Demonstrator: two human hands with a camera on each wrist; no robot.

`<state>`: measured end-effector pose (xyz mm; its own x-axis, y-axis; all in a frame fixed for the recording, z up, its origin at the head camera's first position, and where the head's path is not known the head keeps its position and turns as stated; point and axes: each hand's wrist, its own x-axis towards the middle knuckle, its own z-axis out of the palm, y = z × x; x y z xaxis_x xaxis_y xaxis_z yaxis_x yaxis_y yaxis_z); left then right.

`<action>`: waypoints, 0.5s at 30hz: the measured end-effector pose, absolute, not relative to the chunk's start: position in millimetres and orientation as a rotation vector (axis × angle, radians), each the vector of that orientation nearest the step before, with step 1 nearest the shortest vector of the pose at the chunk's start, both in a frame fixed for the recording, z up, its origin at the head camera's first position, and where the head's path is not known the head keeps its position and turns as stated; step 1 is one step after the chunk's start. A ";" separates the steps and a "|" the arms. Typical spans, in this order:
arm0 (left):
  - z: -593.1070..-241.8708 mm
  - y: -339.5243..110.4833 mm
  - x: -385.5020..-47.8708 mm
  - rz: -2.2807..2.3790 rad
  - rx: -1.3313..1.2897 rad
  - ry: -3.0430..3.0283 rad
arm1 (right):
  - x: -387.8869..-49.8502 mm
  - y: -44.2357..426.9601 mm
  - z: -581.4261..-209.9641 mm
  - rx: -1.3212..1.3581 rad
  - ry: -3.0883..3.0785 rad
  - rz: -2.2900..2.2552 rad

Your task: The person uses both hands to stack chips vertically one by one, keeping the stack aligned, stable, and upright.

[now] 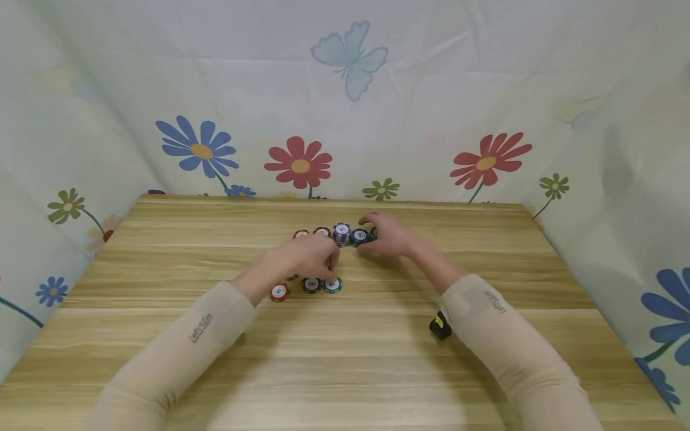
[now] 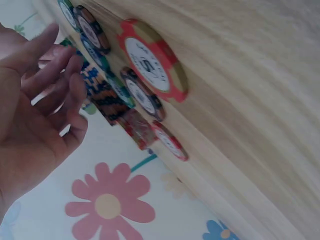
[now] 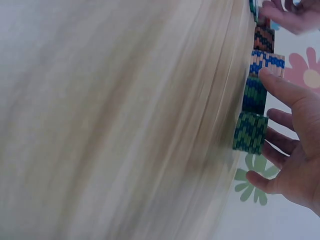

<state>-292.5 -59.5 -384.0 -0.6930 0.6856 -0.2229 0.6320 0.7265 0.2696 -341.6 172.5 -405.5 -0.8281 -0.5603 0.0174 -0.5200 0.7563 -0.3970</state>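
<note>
A row of poker chip stacks stands at the back of the table: a red stack, a dark stack, a blue stack, a dark blue-green stack and a green stack. In front lie loose chips, among them a red chip, a black chip and a teal chip. My left hand hovers over these with loosely bent fingers, its palm bare in the left wrist view. Thumb and fingers of my right hand spread around the right-end stacks.
A small black object with a yellow mark sits beside my right sleeve. The wooden table ends at a flower-printed cloth behind and at both sides. My left hand partly hides another loose chip.
</note>
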 end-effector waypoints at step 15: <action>-383.2 -55.4 -280.8 0.110 1.087 2.548 | -341.6 197.9 -404.0 -0.783 2.816 -0.668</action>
<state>-280.8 -55.4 -383.2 -0.6358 0.7106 -0.3014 0.6820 0.7000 0.2117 -341.6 197.9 -404.0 -0.8539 -0.5201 -0.0189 -0.4562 0.7655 -0.4537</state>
